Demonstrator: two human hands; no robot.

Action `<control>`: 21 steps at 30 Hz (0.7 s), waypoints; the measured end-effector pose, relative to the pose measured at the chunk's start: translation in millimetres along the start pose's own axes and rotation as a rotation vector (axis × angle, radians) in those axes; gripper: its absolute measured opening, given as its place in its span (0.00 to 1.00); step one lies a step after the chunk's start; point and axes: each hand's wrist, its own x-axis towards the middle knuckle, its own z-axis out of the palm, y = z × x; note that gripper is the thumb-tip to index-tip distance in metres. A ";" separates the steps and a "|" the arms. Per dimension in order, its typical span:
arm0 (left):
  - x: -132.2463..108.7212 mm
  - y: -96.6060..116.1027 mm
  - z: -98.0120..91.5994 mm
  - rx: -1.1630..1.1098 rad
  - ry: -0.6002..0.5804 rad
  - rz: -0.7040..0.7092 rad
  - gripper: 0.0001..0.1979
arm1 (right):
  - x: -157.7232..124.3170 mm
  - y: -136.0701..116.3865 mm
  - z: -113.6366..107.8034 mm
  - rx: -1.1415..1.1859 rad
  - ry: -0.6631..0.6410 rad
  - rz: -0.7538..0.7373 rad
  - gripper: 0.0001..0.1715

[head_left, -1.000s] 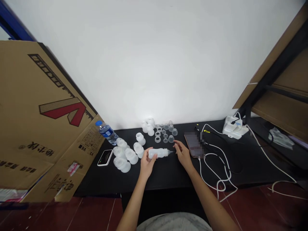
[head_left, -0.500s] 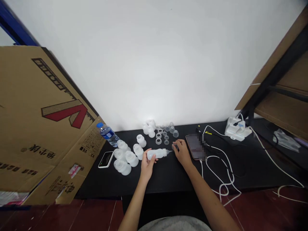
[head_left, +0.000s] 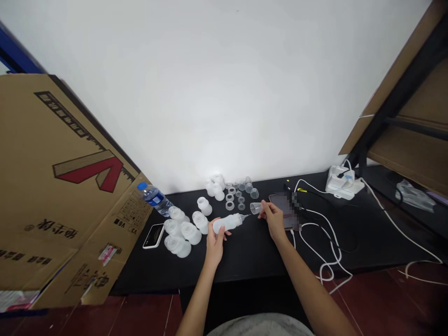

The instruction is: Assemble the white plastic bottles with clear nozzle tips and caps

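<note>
Table: black top against a white wall, with small parts grouped by kind, perhaps so each is easy to pick out
Left hand: fingers curled around the white nozzle bottle, thumb across its near side, seemingly to steady it
Nozzle bottle: nearly level, thin tip pointing right, out beyond the grip and uncovered
Right hand: thumb and fingertips pinched on the narrow end of a clear cup, probably to leave its wide mouth free
Clear cup: mouth towards the tip, near it but apart
White bottles: clustered left of the left hand, likely to leave working room
Clear rings: lying flat beyond the 2 hands, beside clear domes
Phone: just beside the right hand
</note>
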 end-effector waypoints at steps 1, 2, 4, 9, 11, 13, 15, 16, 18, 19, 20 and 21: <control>-0.4 -0.1 0.1 0.017 0.002 -0.002 0.30 | -0.8 -1.0 1.0 0.027 -0.025 0.009 0.28; -0.7 -0.3 0.2 0.034 0.008 -0.005 0.29 | -1.7 -1.9 2.0 0.049 -0.053 0.016 0.28; -0.9 -0.9 0.2 0.064 0.027 -0.010 0.29 | -3.6 -3.1 3.7 0.063 -0.097 0.020 0.27; 0.6 -2.0 0.6 0.074 0.069 -0.007 0.28 | -8.4 -3.6 5.7 -0.050 -0.182 -0.022 0.25; 1.0 -0.9 0.9 0.062 0.063 -0.009 0.29 | -10.4 -2.7 6.6 -0.078 -0.231 -0.025 0.25; 1.0 0.6 1.2 0.055 0.057 -0.010 0.29 | -11.9 -1.0 8.3 -0.072 -0.280 -0.011 0.26; 1.0 1.4 1.5 0.050 0.057 -0.010 0.30 | -12.9 1.2 10.3 -0.045 -0.308 0.004 0.26; 1.0 1.1 1.6 0.046 0.057 -0.011 0.30 | -13.1 2.3 11.3 -0.028 -0.313 0.011 0.25; 1.4 -1.0 1.7 0.038 0.057 -0.012 0.30 | -13.1 3.8 12.9 0.004 -0.311 0.026 0.25; 1.8 -2.7 1.7 0.035 0.057 -0.014 0.31 | -13.0 4.1 13.4 0.017 -0.306 0.035 0.25; 2.2 -4.6 1.7 0.031 0.057 -0.014 0.31 | -12.9 4.1 13.6 0.027 -0.303 0.044 0.25; 2.6 -6.4 1.7 0.025 0.060 -0.011 0.31 | -12.8 3.9 13.5 0.034 -0.301 0.052 0.25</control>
